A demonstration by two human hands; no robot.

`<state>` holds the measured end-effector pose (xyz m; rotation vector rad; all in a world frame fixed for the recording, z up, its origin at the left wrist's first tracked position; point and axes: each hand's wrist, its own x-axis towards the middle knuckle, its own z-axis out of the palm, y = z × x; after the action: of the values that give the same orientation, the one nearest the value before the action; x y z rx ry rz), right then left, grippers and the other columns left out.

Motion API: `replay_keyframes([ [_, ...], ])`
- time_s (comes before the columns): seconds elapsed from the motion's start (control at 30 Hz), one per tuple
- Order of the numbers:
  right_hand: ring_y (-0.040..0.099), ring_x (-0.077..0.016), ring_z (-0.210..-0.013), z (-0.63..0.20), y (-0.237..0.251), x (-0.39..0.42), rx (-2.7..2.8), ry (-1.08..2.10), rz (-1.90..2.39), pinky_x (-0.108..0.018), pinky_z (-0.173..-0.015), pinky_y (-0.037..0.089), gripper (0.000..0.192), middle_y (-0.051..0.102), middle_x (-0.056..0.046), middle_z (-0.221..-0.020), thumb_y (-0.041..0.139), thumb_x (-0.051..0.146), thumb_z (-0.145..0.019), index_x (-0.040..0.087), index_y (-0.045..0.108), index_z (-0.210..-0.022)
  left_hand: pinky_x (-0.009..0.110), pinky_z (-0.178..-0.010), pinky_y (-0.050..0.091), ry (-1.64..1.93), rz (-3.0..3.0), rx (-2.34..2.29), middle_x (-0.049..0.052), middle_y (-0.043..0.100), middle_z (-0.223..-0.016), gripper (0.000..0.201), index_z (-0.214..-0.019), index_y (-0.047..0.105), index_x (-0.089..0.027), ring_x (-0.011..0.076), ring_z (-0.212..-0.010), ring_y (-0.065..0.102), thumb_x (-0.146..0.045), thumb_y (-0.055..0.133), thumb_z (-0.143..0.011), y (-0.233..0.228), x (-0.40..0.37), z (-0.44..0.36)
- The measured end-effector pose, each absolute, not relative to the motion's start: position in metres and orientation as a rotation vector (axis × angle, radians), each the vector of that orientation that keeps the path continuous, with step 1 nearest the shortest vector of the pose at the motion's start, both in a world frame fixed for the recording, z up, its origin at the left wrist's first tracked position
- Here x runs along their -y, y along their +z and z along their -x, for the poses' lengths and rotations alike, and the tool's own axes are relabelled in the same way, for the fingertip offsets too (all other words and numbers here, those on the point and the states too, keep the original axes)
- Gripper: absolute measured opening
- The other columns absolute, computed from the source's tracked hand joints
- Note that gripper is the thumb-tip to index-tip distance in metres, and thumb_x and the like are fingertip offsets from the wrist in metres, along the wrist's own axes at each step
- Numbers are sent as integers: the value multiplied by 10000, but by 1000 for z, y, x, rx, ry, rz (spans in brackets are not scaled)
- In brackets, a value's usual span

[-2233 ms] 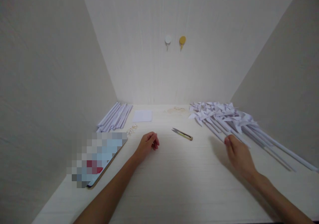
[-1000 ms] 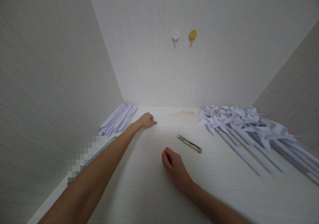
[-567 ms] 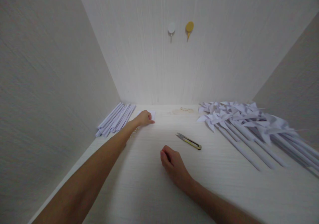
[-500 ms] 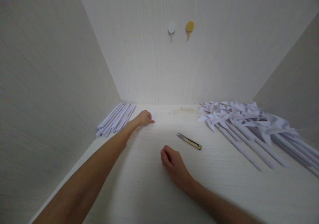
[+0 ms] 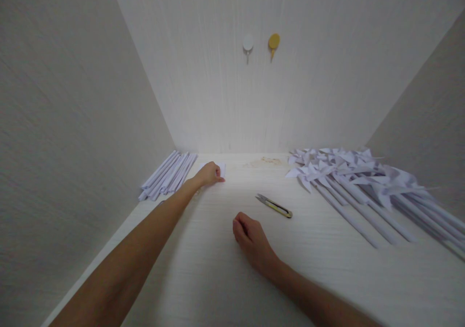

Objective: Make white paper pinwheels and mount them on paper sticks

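My left hand (image 5: 211,174) reaches to the back of the table, its curled fingers and thumb closed at the edge of white paper (image 5: 223,167). The hand covers most of that paper, so how many sheets lie there is hidden. Nearer to me, my right hand (image 5: 250,237) rests on the table in a loose fist, and nothing shows in it. Just beyond the right hand lies a pair of thread snips (image 5: 274,205) with yellowish handles, blades pointing left. A bundle of rolled white paper sticks (image 5: 170,174) lies left of my left hand.
At the right a heap of white paper pinwheels (image 5: 327,172) lies on paper sticks. Small beige scraps (image 5: 271,161) are near the back wall. A white hook (image 5: 248,43) and a yellow hook (image 5: 273,41) are on that wall. Walls enclose the white table (image 5: 203,269) left, right and behind.
The whole view has shifted very slightly. Both hands keep practically the same pose and place, and nothing on the table has visibly moved.
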<state>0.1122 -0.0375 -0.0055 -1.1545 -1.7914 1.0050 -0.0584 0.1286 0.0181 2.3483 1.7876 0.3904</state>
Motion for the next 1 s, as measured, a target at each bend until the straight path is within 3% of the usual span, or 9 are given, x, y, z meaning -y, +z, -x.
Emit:
replay_keyframes([
  [0.67,348,-91,-480,-114,-7,37,1810,1004,1136,-224,-468,228,224,373,43,-505,317,237,-791,202,317,-570,231,-624,378,303,-2335,-1732,68,666,-688,122,-610,669,-140,165,-675,565,-214,573,-614,29,-127,62],
  [1.0,341,-90,-480,-113,-5,37,1810,1017,1149,-224,-472,223,214,366,41,-503,319,235,-778,202,312,-566,217,-573,367,204,-2320,-1804,70,646,-599,180,-569,661,-102,153,-619,558,-108,484,-604,36,-121,52],
])
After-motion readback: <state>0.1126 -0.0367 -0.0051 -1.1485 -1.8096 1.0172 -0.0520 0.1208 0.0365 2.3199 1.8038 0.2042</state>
